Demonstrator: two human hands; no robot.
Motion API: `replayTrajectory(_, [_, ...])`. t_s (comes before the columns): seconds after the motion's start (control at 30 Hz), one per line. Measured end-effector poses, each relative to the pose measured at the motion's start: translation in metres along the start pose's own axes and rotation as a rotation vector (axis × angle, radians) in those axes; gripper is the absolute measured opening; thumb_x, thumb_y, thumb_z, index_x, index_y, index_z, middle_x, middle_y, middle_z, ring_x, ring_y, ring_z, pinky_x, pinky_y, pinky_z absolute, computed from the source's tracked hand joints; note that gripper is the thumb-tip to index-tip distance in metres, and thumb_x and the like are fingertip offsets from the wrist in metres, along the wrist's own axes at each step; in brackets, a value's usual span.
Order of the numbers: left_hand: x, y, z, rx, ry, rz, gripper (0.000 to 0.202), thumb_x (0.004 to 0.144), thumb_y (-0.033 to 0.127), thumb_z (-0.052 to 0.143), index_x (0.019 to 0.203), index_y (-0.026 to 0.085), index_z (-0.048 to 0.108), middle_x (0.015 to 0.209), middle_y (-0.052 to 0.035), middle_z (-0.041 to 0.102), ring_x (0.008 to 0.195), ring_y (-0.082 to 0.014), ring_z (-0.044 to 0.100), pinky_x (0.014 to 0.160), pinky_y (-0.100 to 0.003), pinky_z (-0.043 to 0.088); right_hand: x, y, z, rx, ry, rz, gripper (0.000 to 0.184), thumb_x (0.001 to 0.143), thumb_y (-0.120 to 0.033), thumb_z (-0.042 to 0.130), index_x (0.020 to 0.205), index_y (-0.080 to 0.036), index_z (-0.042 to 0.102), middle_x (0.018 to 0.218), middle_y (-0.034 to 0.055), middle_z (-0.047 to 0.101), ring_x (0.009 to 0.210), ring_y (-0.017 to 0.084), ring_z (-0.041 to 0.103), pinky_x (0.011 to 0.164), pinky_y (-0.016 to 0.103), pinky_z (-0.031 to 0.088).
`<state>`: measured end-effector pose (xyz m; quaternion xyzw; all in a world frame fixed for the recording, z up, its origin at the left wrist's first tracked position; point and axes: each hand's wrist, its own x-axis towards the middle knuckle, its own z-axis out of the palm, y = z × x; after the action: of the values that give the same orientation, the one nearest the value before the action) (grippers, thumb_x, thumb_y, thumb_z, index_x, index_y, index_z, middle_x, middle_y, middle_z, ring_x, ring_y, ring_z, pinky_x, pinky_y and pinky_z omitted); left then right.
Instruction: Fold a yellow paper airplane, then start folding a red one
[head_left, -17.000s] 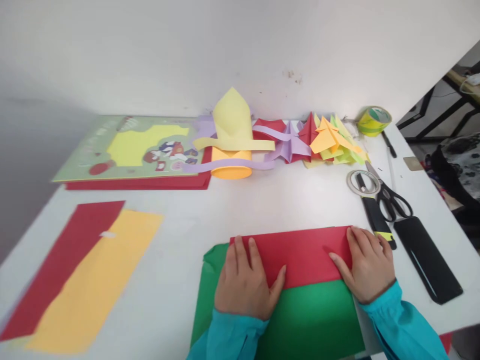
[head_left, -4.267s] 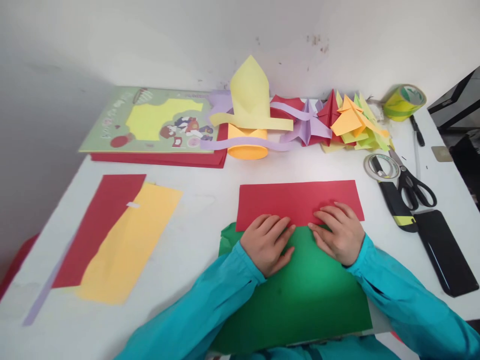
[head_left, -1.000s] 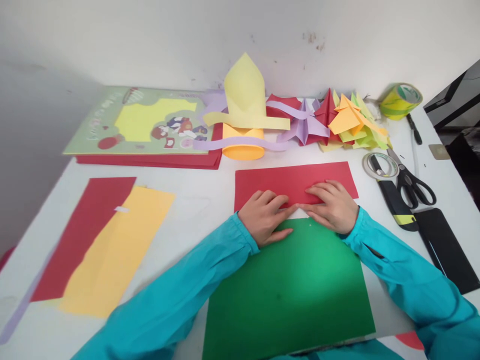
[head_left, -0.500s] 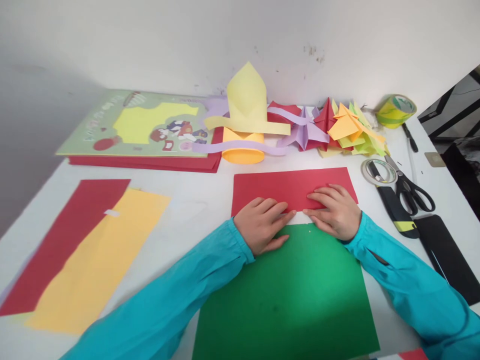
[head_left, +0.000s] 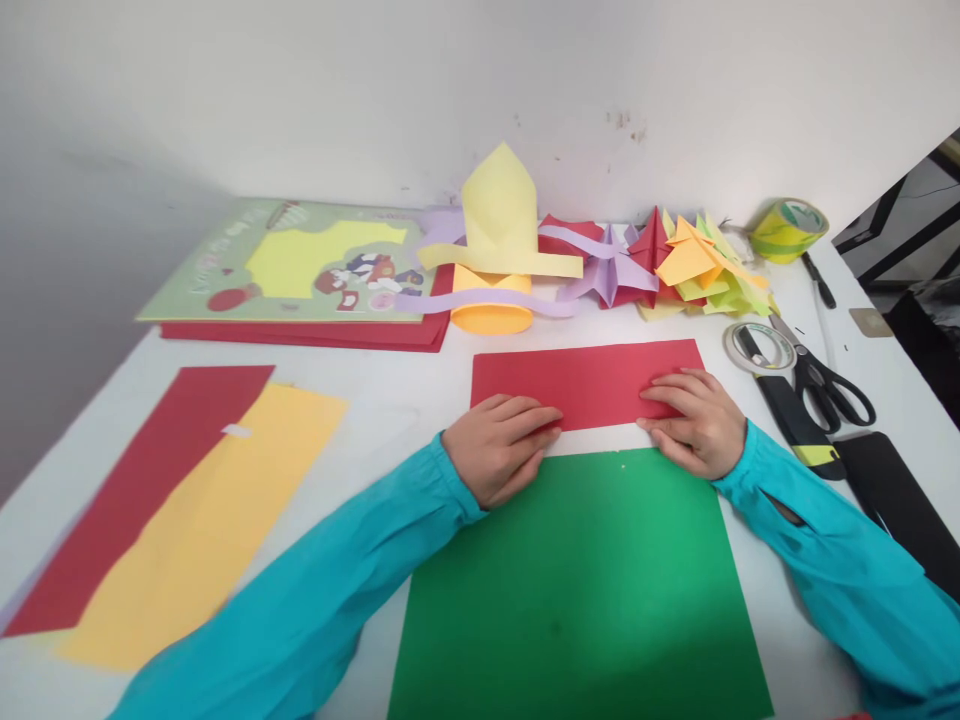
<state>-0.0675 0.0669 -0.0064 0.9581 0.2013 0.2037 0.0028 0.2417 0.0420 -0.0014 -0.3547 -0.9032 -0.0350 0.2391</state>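
A red paper [head_left: 592, 380], a wide folded-looking rectangle, lies flat on the white table with its near edge facing me. On its lower left corner rests my left hand [head_left: 501, 450], fingers stretched out and lying along the edge. My right hand [head_left: 697, 425] lies at the lower right part of the same paper, its fingers apart and flat on it. Both hands press from above and hold nothing. Just below, with a strip of white between, a green sheet [head_left: 585, 590] spreads toward me, partly under my left wrist and sleeve.
Red [head_left: 142, 490] and yellow [head_left: 225, 510] sheets overlap at left. Behind stand a green picture book [head_left: 217, 250], a yellow paper hat [head_left: 501, 210] and folded paper shapes [head_left: 694, 255]. At right are a tape roll [head_left: 789, 230], scissors [head_left: 829, 385] and a black-handled cutter [head_left: 795, 425].
My hands have slid apart along the near edge of the red paper, the left one leftward and the right one rightward. The whole view has shifted slightly.
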Motion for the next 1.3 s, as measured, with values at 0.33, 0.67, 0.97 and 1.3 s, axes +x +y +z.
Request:
replayTrajectory(0.33, [-0.034,-0.012,-0.013,-0.069,0.070,-0.059,0.032,0.087,0.013,0.041,0.102,0.015,0.069,0.112,-0.0117,0.067,0.099,-0.0255,0.058,0.080,-0.042,0.052,-0.024,0.020,-0.015,0.000,0.008,0.056,0.021,0.087,-0.026,0.054,0.087,-0.026,0.074,0.110,0.0073,0.067,0.111,0.026,0.056,0.094,0.050,0.040])
replayTrajectory(0.67, [-0.056,-0.019,-0.030,-0.073,0.039,-0.104,0.028,0.087,0.011,0.042,0.094,0.014,0.068,0.113,-0.0114,0.068,0.108,-0.0249,0.058,0.087,-0.041,0.054,-0.041,0.032,-0.025,-0.013,-0.010,0.071,0.016,0.085,-0.023,0.058,0.087,-0.027,0.073,0.112,0.0077,0.067,0.110,0.028,0.058,0.097,0.055,0.040])
replayTrajectory(0.97, [-0.063,-0.025,-0.026,-0.130,0.059,-0.088,0.028,0.086,0.010,0.042,0.098,0.015,0.067,0.115,-0.0113,0.068,0.113,-0.0250,0.058,0.091,-0.041,0.053,-0.045,0.043,-0.031,-0.008,-0.002,0.070,0.014,0.082,-0.022,0.060,0.077,-0.026,0.073,0.108,0.0059,0.070,0.107,0.029,0.060,0.088,0.050,0.050])
replayTrajectory(1.3, [-0.067,-0.034,-0.027,-0.221,0.090,-0.070,0.038,0.086,0.009,0.041,0.113,0.022,0.064,0.118,-0.0074,0.067,0.118,-0.0239,0.057,0.095,-0.041,0.053,-0.043,0.042,-0.034,0.016,0.003,0.103,0.019,0.083,-0.021,0.057,0.075,-0.023,0.073,0.097,0.0030,0.075,0.103,0.028,0.062,0.085,0.049,0.052])
